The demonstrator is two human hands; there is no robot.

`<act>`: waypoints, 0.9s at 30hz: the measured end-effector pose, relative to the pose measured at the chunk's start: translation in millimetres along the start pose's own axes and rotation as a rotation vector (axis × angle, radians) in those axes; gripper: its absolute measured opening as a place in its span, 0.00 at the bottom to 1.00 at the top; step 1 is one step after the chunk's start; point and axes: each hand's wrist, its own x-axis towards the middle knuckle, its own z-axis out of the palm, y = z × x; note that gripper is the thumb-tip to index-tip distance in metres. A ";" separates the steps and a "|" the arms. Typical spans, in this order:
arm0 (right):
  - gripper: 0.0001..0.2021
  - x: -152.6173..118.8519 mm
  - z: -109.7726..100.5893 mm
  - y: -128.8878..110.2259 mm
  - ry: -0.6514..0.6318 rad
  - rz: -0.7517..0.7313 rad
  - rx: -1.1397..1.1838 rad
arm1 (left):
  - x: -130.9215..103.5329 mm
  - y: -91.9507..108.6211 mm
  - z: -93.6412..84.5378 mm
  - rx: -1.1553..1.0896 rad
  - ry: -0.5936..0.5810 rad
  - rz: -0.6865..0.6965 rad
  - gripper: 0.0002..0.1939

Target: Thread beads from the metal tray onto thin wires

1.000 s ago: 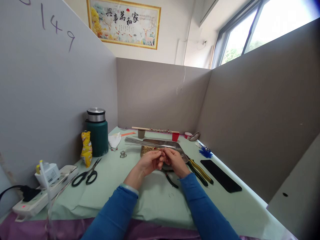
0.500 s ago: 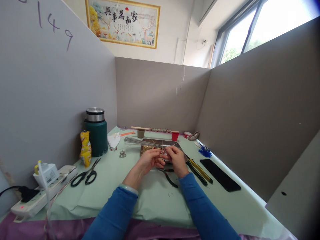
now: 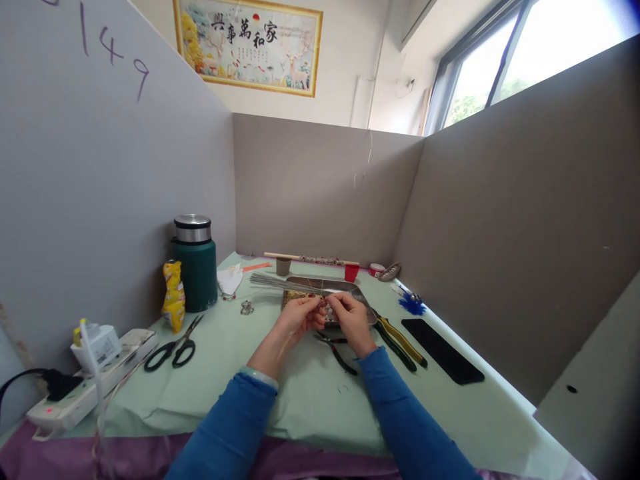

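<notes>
Between my fingertips is a small beaded wire piece (image 3: 323, 304) with red and silvery bits, its shape partly hidden by the fingers. My left hand (image 3: 299, 319) is closed on it from the left. On the other side my right hand (image 3: 350, 319) pinches at the same piece, thumb and forefinger together. Both hands hover in front of a metal tray (image 3: 357, 292) that holds golden and red beads. A bundle of thin wires (image 3: 273, 282) lies across the tray's left edge. Small dark-handled pliers (image 3: 343, 358) rest on the cloth just below my hands.
Yellow-and-green-handled pliers (image 3: 403, 343) and a black flat strip (image 3: 443, 350) lie to the right. Scissors (image 3: 175, 350), a green thermos (image 3: 196, 273), a yellow packet (image 3: 173, 297) and a power strip (image 3: 95, 380) are on the left. Grey partitions (image 3: 320, 187) enclose the table.
My hands have drawn slightly closer together around the beaded piece, and my left fingers have curled in. The whole view has shifted slightly; the things on the table stay put.
</notes>
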 end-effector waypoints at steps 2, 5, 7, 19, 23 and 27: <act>0.12 -0.4 -0.1 0.6 -0.010 -0.029 -0.032 | 0.2 0.0 -0.1 -0.004 0.020 0.000 0.07; 0.12 -0.8 0.0 2.0 -0.006 -0.069 -0.074 | 0.5 0.0 -0.5 -0.008 0.049 0.003 0.06; 0.12 -1.2 0.4 2.0 0.008 -0.100 -0.105 | 0.8 0.0 -0.8 0.003 0.086 0.008 0.06; 0.12 -4.8 0.7 -8.9 0.036 -0.303 -0.380 | 8.7 -8.3 2.9 0.376 0.270 0.122 0.05; 0.12 -3.9 0.6 -8.1 0.071 -0.324 -0.557 | 11.6 -15.5 -2.6 0.630 0.263 0.239 0.08; 0.11 -1.8 3.9 -8.1 0.097 -0.324 -0.724 | 8.1 -17.5 -4.5 0.840 0.244 0.427 0.11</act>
